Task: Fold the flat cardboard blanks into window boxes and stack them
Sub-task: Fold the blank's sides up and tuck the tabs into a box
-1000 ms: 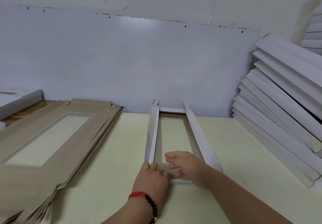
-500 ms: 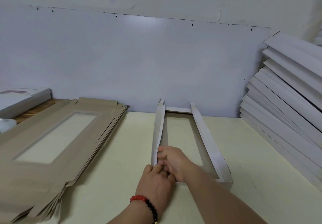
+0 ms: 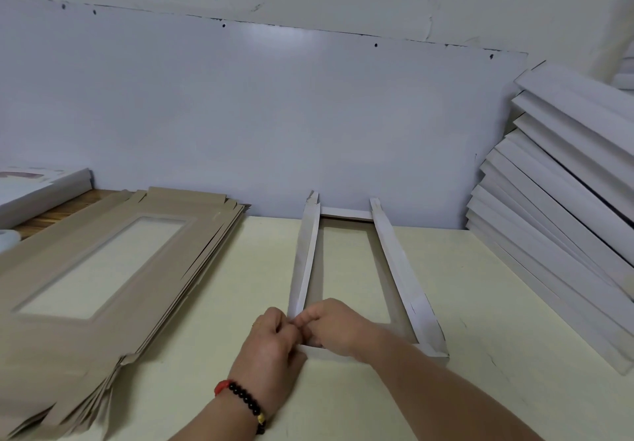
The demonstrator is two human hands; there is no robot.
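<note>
A pale yellow table [image 3: 446,303] meets a white wall panel [image 3: 240,114]; wooden surface [image 3: 58,210] at left.

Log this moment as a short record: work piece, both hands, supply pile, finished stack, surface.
work piece: half-folded window box, long side walls raised, window facing the table
left hand: pinching the near left corner of the box; beaded bracelet on the wrist
right hand: fingers curled on the same corner, meeting the left hand
supply pile: flat brown blanks stacked at left, window cutouts aligned
finished stack: white folded boxes leaning at right
surface: pale yellow table
</note>
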